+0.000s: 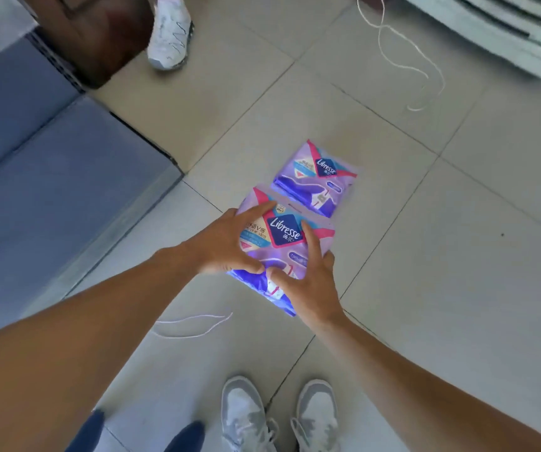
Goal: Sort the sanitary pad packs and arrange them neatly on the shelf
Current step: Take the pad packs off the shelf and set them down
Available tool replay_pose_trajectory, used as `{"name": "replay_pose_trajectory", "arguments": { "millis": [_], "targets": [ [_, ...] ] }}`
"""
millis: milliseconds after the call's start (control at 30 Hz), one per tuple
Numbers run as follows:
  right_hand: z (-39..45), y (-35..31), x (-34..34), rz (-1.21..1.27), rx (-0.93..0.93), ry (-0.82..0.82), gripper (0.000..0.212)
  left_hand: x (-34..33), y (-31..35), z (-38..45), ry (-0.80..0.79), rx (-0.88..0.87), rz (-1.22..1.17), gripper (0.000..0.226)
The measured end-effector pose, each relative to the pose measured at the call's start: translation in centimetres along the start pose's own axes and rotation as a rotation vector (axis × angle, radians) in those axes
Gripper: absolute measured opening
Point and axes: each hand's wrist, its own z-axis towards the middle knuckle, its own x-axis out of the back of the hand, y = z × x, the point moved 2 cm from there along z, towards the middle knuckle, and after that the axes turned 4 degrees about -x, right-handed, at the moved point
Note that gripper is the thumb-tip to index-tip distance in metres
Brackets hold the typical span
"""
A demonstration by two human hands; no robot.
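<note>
Two purple Libresse sanitary pad packs are over the tiled floor. The nearer pack [284, 236] is gripped from both sides: my left hand [226, 243] curls round its left edge, thumb across the lower front, and my right hand [311, 282] holds its right edge with the thumb on the front. Whether this pack rests on the floor or is lifted off it I cannot tell. The farther pack [315, 181] lies flat on the tiles just beyond it, untouched.
A grey-blue shelf base [50, 177] runs along the left. A brown box [99, 37] and another person's white shoe [171, 34] are at the top. White string [422, 70] lies on the floor, a white rack [504, 27] top right. My grey shoes [279, 419] are below.
</note>
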Motion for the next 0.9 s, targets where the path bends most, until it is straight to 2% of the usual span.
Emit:
{"name": "replay_pose_trajectory", "arguments": {
  "millis": [367,567,733,900],
  "targets": [
    [12.3,12.2,-5.5,0.093,-0.089,0.109,0.081,-6.3,-10.7,14.6,0.009,0.027,0.046,0.093],
    [16.4,15.6,-6.8,-0.018,-0.131,0.104,0.080,-7.7,-13.8,18.6,-0.002,0.052,0.091,0.086],
    [15.9,14.6,-6.4,-0.092,-0.139,0.057,0.079,-7.5,-13.7,17.4,-0.001,0.073,0.159,0.083],
    [11.0,9.7,-4.5,-0.404,-0.141,0.072,0.074,-4.6,-9.5,11.6,0.024,0.111,0.428,0.077]
  ]
}}
